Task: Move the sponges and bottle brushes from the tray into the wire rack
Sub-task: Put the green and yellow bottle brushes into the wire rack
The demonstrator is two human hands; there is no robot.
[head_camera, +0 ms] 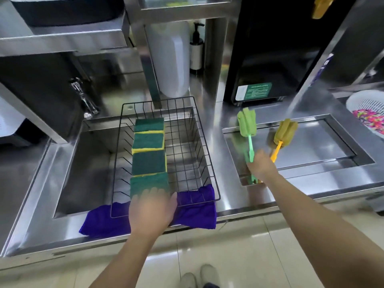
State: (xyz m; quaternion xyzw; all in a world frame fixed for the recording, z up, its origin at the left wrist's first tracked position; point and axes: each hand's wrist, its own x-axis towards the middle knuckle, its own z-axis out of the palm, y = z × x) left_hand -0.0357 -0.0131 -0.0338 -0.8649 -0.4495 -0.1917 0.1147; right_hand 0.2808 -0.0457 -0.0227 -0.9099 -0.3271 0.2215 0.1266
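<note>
A brushed stainless-steel desk (209,129) with a sunken steel sink (87,163) stands on a glossy cream tiled floor (239,246). Steel shelving (62,38) rises behind, beside a black cabinet (270,48) bearing a green label (258,91).

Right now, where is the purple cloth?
In the head view, the purple cloth hangs over the sink's front edge, lower left of centre, under the near end of the wire rack, beside the left hand.
</note>
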